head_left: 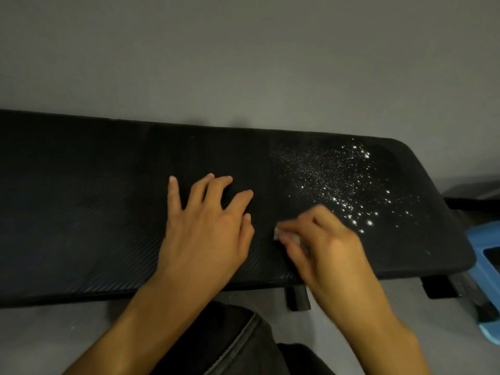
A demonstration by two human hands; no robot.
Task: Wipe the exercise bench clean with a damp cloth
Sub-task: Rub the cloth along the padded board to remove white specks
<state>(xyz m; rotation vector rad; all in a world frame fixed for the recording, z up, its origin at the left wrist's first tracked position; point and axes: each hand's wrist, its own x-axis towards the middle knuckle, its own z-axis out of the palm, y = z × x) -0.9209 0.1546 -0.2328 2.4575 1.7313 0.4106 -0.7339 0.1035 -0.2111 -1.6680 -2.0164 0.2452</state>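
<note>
A long black padded exercise bench [81, 212] with a ribbed surface runs across the view. White specks and powder [341, 182] are scattered over its right part. My left hand [208, 223] lies flat on the middle of the pad, fingers spread. Just to its right, my right hand [324, 244] is blurred and grips a small pale cloth [284, 235], mostly hidden under the fingers, pressed on the pad at the near edge of the specks.
A grey wall [243, 55] stands right behind the bench. Black bench legs [297, 297] show under the near edge. A light blue stool or box [487, 266] sits at the right end. My dark-clothed knees [243, 345] are in front of the bench.
</note>
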